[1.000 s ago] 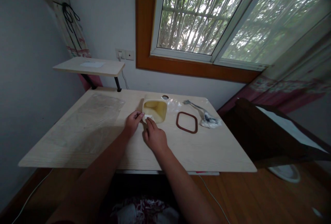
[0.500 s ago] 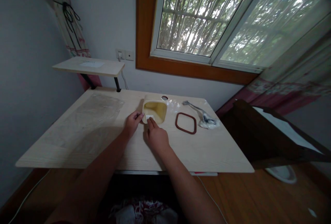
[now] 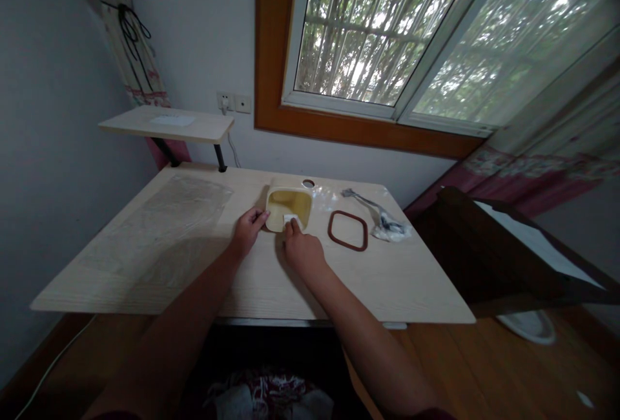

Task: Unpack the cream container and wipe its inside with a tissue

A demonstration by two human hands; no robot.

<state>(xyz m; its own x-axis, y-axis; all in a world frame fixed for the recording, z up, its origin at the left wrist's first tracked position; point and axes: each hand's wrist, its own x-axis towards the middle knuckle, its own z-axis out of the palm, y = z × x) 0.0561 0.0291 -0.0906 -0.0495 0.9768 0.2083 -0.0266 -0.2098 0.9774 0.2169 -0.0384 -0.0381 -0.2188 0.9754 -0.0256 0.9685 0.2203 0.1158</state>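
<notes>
A cream-yellow rectangular plastic container (image 3: 290, 202) lies on the pale wooden desk (image 3: 194, 265) near its far middle. My left hand (image 3: 248, 231) rests against the container's near left corner, its fingers curled on the rim. My right hand (image 3: 303, 249) pinches a small white wipe (image 3: 289, 218) and presses it on the container's near rim. A dark red rectangular seal ring (image 3: 348, 230) lies flat just right of the container.
A fork and a crumpled clear wrapper (image 3: 385, 221) lie at the desk's far right. A clear plastic sheet (image 3: 169, 220) covers the desk's left part. A small raised shelf (image 3: 167, 124) stands at the back left. A dark wooden chair (image 3: 489, 258) sits to the right.
My right hand has slid the white wipe to the right along the container's near rim. My left hand has stayed at the left corner.
</notes>
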